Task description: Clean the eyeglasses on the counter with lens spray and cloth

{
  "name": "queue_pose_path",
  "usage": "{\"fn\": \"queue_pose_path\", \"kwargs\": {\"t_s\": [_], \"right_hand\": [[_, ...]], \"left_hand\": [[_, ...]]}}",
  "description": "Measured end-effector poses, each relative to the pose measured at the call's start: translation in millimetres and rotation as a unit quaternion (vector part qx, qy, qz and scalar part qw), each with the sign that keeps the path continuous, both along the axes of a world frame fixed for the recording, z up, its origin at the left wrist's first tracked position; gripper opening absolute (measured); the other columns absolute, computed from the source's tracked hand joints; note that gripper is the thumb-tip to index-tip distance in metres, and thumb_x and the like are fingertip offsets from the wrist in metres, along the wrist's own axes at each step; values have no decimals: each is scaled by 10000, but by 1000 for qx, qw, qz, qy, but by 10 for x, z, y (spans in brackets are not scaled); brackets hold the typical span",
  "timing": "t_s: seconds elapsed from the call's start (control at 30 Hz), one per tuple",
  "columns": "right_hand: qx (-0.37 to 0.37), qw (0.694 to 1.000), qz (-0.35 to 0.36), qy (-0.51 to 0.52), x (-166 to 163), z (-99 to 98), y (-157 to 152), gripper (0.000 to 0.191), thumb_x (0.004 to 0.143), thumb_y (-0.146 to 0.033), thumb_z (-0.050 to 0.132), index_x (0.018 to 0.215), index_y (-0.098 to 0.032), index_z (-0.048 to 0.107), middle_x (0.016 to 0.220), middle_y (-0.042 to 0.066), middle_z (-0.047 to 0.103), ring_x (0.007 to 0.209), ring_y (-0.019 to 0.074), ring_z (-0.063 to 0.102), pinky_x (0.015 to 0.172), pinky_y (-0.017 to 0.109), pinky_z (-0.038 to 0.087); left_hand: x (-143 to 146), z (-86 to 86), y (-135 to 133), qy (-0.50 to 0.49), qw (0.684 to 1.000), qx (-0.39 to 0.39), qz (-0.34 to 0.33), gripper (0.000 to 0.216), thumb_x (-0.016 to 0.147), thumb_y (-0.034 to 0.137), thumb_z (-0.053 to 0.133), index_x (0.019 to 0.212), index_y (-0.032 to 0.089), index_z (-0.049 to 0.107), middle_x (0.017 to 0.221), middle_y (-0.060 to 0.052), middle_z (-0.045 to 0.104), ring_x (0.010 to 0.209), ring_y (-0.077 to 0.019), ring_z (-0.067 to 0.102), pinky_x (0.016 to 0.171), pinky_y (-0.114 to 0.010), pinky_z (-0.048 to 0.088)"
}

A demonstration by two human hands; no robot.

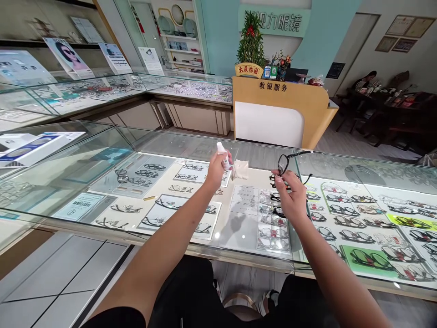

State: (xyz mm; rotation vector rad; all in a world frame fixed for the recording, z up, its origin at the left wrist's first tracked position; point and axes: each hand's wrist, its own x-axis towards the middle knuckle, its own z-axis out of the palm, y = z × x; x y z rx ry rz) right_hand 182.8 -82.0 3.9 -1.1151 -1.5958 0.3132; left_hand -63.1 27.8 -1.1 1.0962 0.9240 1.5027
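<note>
My left hand [215, 171] is closed around a small white spray bottle [222, 152], held upright above the glass counter [191, 141]. Part of the bottle is hidden behind the fingers. A folded pale cloth [241, 169] lies on the glass just right of that hand. Farther right, my right hand [289, 193] grips a pair of black-framed eyeglasses [284, 162] by the front, with the temples pointing away to the right. The eyeglasses are held above the counter, apart from the bottle.
Under the glass, several eyeglass frames [344, 210] sit in rows on display boards. Boxes [37, 146] stand on the counter at the left. Beyond is a wooden cashier desk [283, 95] with plants [251, 41]. A person [367, 81] sits at the far right.
</note>
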Motion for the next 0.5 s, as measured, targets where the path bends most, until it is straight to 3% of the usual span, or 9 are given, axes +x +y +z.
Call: {"fn": "queue_pose_path", "kwargs": {"t_s": [0.07, 0.13, 0.27, 0.37, 0.5], "right_hand": [[-10, 1000, 16, -3, -5, 15, -8, 309, 1102, -454, 529, 1119, -278, 783, 1169, 101, 803, 1100, 311, 728, 973, 465, 551], [-22, 999, 29, -6, -7, 17, -10, 332, 1107, -475, 508, 1120, -279, 776, 1154, 95, 793, 1067, 302, 722, 954, 450, 552], [-41, 998, 48, 12, -12, -6, -5, 425, 1125, -526, 432, 1145, -272, 772, 1121, 97, 769, 1041, 293, 704, 943, 437, 539], [-62, 994, 75, 54, -25, -19, -12, 460, 1137, -535, 388, 1193, -274, 763, 1152, 99, 756, 1076, 292, 700, 964, 438, 526], [-104, 986, 114, 61, -75, 4, -37, 466, 1129, -559, 397, 1169, -276, 766, 1171, 93, 752, 1078, 288, 691, 967, 430, 515]], "left_hand": [[70, 127, -156, -27, 991, -45, -121, 670, 802, 915, 582, 748, 248, 579, 721, -54, 516, 697, -217, 552, 578, -365, 477], [122, 211, -287, -26, 973, -86, -213, 820, 752, 1062, 433, 678, 256, 561, 677, -66, 491, 670, -236, 541, 560, -403, 482], [201, 249, -425, -35, 947, -99, -303, 878, 745, 1098, 312, 612, 258, 533, 630, -61, 444, 626, -228, 474, 553, -414, 448], [264, 219, -449, -31, 950, -57, -305, 864, 797, 1059, 330, 629, 248, 578, 654, -57, 447, 641, -220, 461, 587, -407, 439], [361, 166, -491, 91, 972, 39, -214, 760, 842, 967, 490, 681, 238, 630, 708, -58, 534, 674, -206, 482, 674, -399, 459]]}}
